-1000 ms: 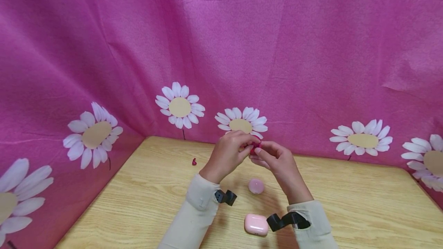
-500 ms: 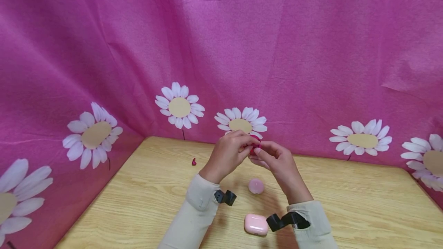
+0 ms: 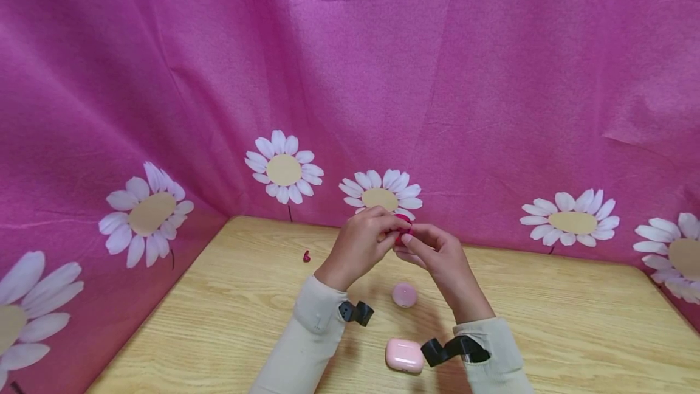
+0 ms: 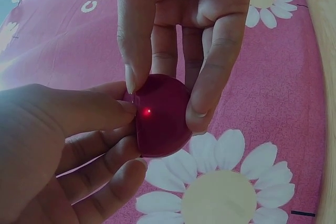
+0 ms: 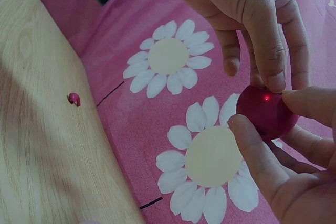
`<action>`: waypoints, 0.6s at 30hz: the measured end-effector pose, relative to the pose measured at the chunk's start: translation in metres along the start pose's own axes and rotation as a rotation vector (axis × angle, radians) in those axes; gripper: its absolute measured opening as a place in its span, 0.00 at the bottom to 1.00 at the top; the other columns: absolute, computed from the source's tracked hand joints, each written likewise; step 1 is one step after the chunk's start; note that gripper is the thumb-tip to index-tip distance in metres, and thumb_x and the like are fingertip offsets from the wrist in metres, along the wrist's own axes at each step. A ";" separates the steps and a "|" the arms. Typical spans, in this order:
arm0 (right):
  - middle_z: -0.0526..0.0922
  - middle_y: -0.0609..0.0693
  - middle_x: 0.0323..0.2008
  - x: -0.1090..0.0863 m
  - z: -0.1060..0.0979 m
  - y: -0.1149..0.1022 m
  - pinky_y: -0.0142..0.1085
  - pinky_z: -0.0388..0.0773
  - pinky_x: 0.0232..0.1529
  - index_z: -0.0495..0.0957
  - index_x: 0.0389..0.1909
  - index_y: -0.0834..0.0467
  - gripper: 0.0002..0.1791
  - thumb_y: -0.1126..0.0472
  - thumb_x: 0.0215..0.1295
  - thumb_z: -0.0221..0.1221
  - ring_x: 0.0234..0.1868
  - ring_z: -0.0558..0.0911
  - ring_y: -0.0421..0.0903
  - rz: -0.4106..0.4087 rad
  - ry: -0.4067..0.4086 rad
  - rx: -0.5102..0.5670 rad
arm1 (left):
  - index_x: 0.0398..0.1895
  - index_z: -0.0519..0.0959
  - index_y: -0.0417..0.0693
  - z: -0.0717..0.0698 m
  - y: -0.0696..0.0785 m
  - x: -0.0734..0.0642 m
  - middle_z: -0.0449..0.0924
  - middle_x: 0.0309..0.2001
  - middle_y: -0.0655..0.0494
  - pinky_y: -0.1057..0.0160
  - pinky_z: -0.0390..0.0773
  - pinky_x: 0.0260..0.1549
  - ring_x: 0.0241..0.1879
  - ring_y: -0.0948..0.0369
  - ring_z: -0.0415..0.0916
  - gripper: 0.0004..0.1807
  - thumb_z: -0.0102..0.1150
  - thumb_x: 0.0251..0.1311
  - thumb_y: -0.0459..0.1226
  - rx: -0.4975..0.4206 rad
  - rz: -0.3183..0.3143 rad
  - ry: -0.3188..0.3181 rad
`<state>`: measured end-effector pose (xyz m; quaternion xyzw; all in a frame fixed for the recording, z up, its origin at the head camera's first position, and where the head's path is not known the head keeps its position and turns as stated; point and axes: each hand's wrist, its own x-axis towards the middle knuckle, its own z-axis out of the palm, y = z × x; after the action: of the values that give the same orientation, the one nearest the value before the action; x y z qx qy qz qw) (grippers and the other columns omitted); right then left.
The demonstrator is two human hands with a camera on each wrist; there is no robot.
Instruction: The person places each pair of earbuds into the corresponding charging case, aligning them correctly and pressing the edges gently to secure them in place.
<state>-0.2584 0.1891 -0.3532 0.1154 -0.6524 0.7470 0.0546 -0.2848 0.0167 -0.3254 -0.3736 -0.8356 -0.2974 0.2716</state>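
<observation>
Both hands hold a dark red, rounded earbud case point(image 3: 403, 219) in the air above the table's far side. Fingers and thumb of the left hand point(image 3: 355, 243) pinch one side of it. From the opposite side the right hand point(image 3: 447, 265) grips it between thumb and fingers. A small red light glows on the case's face in the left wrist view, where the case point(image 4: 161, 129) shows one straighter edge. Fingertips cover parts of its rim. A matching red earbud point(image 3: 307, 256) lies on the table, left of the hands.
On the wooden table point(image 3: 547, 321), a pale pink round case point(image 3: 404, 295) sits below the hands. Nearer the front is a glossy pink earbud case point(image 3: 404, 355), close to the right wrist's black strap point(image 3: 456, 349). A magenta curtain point(image 3: 481, 108) with daisies stands behind.
Between the fingers the red case looks slightly turned, its dark inner part less visible than a second ago. Hands and the things on the table have hardly moved.
</observation>
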 end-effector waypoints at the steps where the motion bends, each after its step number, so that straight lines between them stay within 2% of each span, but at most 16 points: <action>1: 0.81 0.55 0.43 0.000 0.000 0.000 0.43 0.80 0.47 0.69 0.55 0.75 0.20 0.68 0.66 0.58 0.42 0.84 0.46 0.000 0.000 -0.002 | 0.42 0.86 0.53 0.000 0.000 0.000 0.79 0.36 0.62 0.73 0.72 0.32 0.36 0.64 0.74 0.09 0.65 0.59 0.35 -0.001 -0.001 -0.001; 12: 0.81 0.56 0.44 0.001 -0.001 0.000 0.43 0.80 0.47 0.70 0.55 0.75 0.21 0.67 0.66 0.59 0.42 0.84 0.47 0.001 0.002 -0.011 | 0.44 0.86 0.53 -0.001 0.004 0.001 0.77 0.36 0.61 0.73 0.71 0.31 0.35 0.64 0.72 0.10 0.64 0.60 0.34 0.002 -0.023 -0.029; 18: 0.81 0.55 0.45 0.001 0.000 0.002 0.42 0.80 0.46 0.71 0.55 0.75 0.22 0.68 0.63 0.62 0.41 0.85 0.47 0.006 0.007 -0.020 | 0.45 0.86 0.54 -0.002 0.005 0.001 0.77 0.36 0.62 0.73 0.70 0.31 0.35 0.66 0.71 0.11 0.64 0.60 0.34 0.022 -0.015 -0.042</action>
<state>-0.2596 0.1893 -0.3547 0.1106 -0.6601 0.7409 0.0558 -0.2809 0.0185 -0.3220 -0.3707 -0.8470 -0.2824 0.2559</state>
